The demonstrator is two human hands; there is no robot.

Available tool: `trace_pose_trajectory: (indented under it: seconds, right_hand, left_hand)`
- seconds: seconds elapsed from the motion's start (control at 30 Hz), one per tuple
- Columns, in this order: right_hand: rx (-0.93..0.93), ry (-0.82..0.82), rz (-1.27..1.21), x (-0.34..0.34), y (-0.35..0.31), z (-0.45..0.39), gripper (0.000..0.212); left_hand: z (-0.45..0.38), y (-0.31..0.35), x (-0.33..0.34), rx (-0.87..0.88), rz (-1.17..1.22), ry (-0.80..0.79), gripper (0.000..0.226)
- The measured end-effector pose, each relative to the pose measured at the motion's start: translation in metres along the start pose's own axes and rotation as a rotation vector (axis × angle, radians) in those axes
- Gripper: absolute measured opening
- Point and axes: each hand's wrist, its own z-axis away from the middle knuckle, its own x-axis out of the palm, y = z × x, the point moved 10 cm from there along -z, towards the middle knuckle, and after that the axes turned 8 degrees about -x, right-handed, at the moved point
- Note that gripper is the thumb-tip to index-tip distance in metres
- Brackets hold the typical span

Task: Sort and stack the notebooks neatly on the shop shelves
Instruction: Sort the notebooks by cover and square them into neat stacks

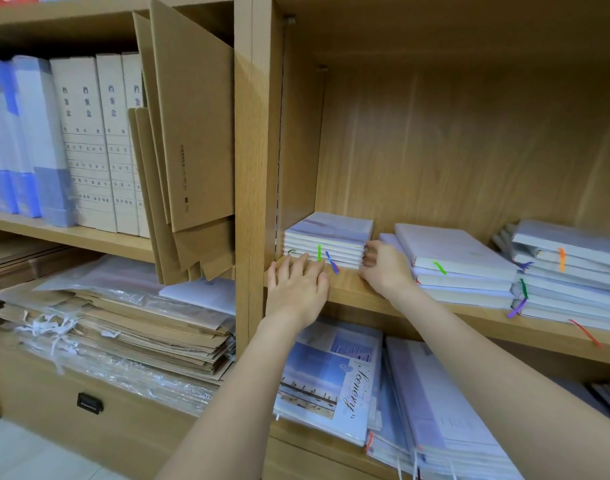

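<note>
Three notebook stacks on the wooden shelf (366,292): leftmost stack (326,242) of about six in the corner, middle stack (459,268), right stack (570,271). Left hand (298,287) flat against the leftmost stack's front, fingers (305,263) straight. Right hand (383,266) at its right side, fingers curled against it.

Left hand (296,289) raised toward 12 o'clock, back of the hand uppermost, fingers (302,263) straight and slightly spread with tips pointing to about 1 o'clock, bare forearm trailing back to 7 o'clock. Right hand (386,268) level with it at 3 o'clock and close beside, wrist bent inward, fingers (370,255) curled with knuckles facing 9 o'clock. Right forearm bare, extended down toward 4 o'clock; both arms outstretched, hands apart.
</note>
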Motion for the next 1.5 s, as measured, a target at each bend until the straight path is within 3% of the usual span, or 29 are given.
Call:
trace_pose_trajectory:
  seconds: [0.2, 0.27, 0.37, 0.47, 0.6, 0.77, 0.9, 1.13, 1.33, 1.5]
  right_hand:
    - [-0.144, -0.068, -0.023, -0.029, -0.017, 0.078, 0.053]
    - [-0.167, -0.038, -0.073, -0.058, -0.011, 0.095, 0.045]
    - [-0.144, 0.124, -0.068, -0.118, 0.005, 0.092, 0.033]
    - [-0.068, 0.172, 0.059, -0.155, 0.033, 0.085, 0.032]
    - [-0.058, 0.14, 0.214, -0.164, 0.06, 0.091, 0.036]
    - [-0.004, 0.071, 0.312, -0.164, 0.078, 0.092, 0.055]
    - [-0.116, 0.105, 0.376, -0.156, 0.055, 0.08, 0.056]
    - [0.175, 0.017, 0.178, -0.116, 0.071, 0.058, 0.088]
    - [0.123, 0.078, 0.062, -0.126, 0.081, 0.062, 0.087]
    - [0.126, 0.073, 0.054, -0.122, 0.085, 0.054, 0.076]
  left_hand:
    - [-0.003, -0.001, 0.002, -0.054, -0.042, -0.06, 0.047]
    - [-0.002, 0.004, -0.004, -0.103, -0.003, -0.054, 0.044]
    - [0.006, 0.041, -0.004, -0.032, 0.298, -0.089, 0.046]
    - [0.019, 0.102, 0.012, 0.117, 0.587, -0.227, 0.067]
    - [0.006, 0.134, 0.03, 0.176, 0.365, -0.209, 0.081]
    - [-0.012, 0.104, 0.02, 0.117, 0.35, -0.073, 0.062]
    - [-0.019, 0.098, 0.018, 0.069, 0.392, -0.124, 0.064]
    - [-0.021, 0.111, 0.02, 0.036, 0.329, -0.086, 0.061]
    - [-0.013, 0.1, 0.017, 0.023, 0.378, -0.019, 0.068]
    - [-0.025, 0.1, 0.02, 0.031, 0.378, -0.083, 0.071]
